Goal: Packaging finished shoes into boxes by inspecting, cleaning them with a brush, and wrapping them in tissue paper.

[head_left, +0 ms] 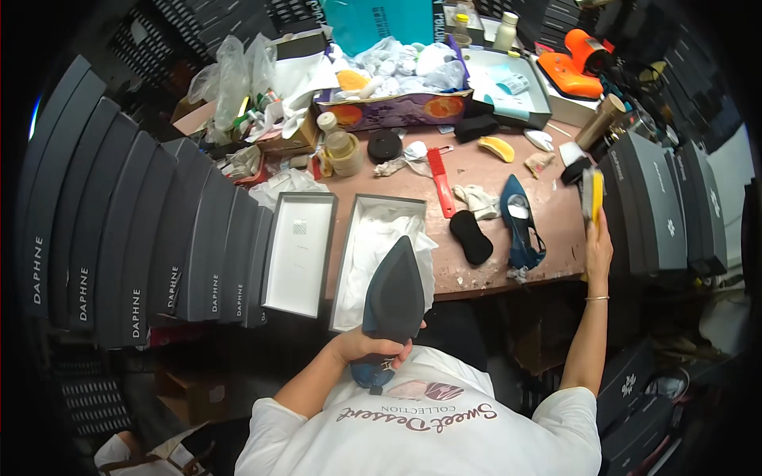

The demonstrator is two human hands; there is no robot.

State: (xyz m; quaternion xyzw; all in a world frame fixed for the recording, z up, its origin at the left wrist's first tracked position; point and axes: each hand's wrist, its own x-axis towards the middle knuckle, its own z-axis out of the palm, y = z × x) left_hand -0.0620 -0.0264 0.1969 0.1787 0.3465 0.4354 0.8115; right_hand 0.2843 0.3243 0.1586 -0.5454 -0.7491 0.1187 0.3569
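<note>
My left hand [371, 347] is closed round a dark blue pointed shoe [395, 297], held in front of my chest with its dark grey sole turned up. Out at the table's right edge, my right hand [599, 244] grips a yellow-backed brush [594, 195] with a pale bristle side. A second blue pointed shoe [520, 222] lies on the table with its strap toward me. Just beyond the held shoe is an open shoebox [341, 274] lined with white tissue paper [385, 230]. Its pale lid [298, 254] rests to the left.
Grey shoeboxes [111, 230] stand in a long row at left, and more [647, 202] at right. On the table [484, 282] lie a black sponge [471, 238], a red brush [440, 182] and a crumpled cloth [476, 201]. Behind are a purple carton [381, 111] and an orange tape dispenser [571, 75].
</note>
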